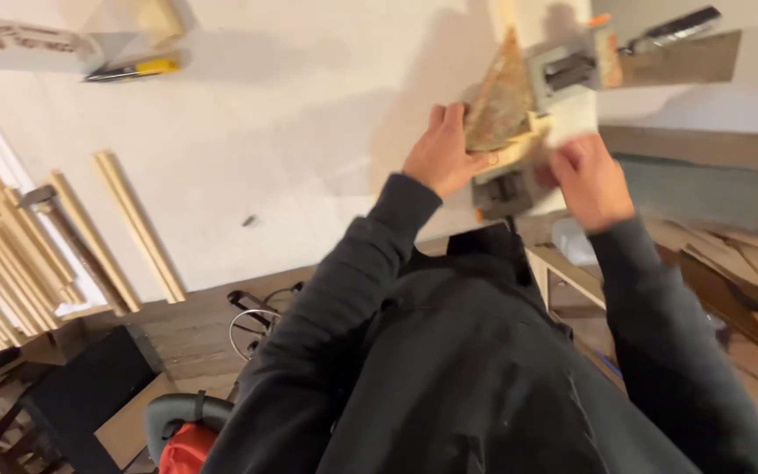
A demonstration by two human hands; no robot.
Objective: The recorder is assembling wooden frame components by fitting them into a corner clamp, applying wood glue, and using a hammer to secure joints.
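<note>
We stand at a pale workbench, wooden slats stacked at its left. Our left hand grips a triangular wood piece at the right, point aimed far, long axis near-to-far. Our right hand is curled just beside it; its hold is blurred.

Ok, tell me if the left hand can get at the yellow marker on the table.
Probably yes: the left hand rests on the wood piece, and open white table lies between it and the yellow marker, though it is a long stretch.
</note>
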